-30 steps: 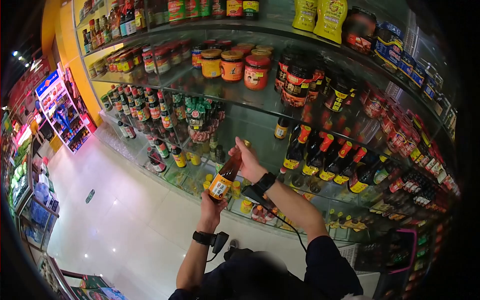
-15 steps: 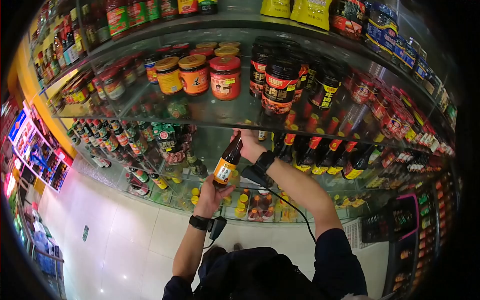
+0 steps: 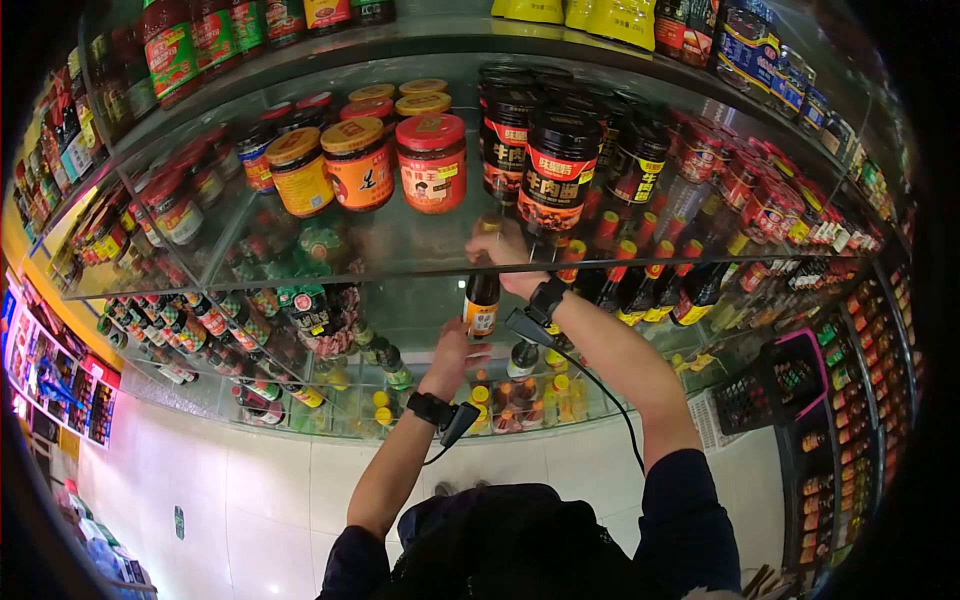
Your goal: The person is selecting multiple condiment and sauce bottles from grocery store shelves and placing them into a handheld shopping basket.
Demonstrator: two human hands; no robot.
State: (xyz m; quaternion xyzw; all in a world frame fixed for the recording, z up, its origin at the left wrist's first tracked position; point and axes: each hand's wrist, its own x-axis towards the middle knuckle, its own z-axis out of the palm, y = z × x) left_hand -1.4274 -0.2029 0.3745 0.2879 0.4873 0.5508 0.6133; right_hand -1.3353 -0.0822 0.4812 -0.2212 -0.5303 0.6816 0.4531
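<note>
A dark brown bottle point(image 3: 481, 306) with an orange and white label stands upright under the glass shelf. My right hand point(image 3: 503, 256) is closed around its upper part, seen partly through the glass. Close to the bottle's lower left side, my left hand point(image 3: 456, 358) has its fingers spread; I cannot tell if the fingertips touch the bottle. Another dark bottle point(image 3: 522, 360) shows just below, to the right. Black wrist devices are strapped on both wrists.
The glass shelf above my hands holds red-lidded jars point(image 3: 432, 165) and black-lidded jars point(image 3: 556, 170). Dark bottles with red necks point(image 3: 640, 290) stand to the right. A black basket with a pink rim point(image 3: 775, 385) is at the lower right.
The bottle has gone from tilted to upright and moved up and under the shelf with my right hand. My left hand has shifted up and right, and its fingers have come off the bottle's base.
</note>
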